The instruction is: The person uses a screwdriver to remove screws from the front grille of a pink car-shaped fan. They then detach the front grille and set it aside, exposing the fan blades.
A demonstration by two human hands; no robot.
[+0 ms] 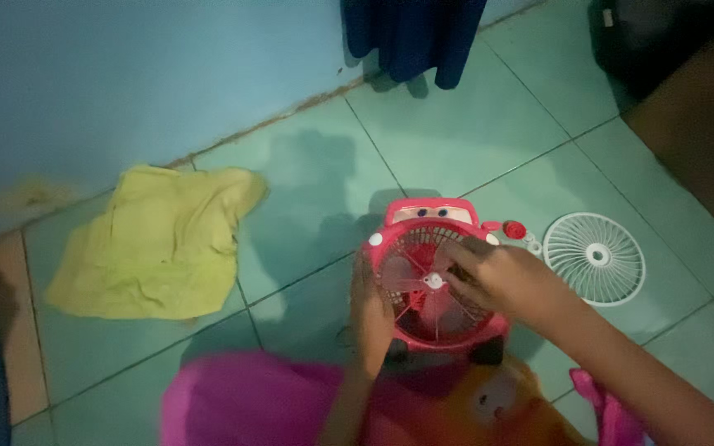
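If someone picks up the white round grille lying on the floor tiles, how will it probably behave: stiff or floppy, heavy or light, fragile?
The white grille looks like thin plastic spokes around a small hub, so it is probably light and fairly stiff, though the fine ribs may flex or snap if squeezed. It lies flat on the tiled floor, so it should slide rather than roll when pushed.

You had no packages, labels, signs or screens before you in this view.
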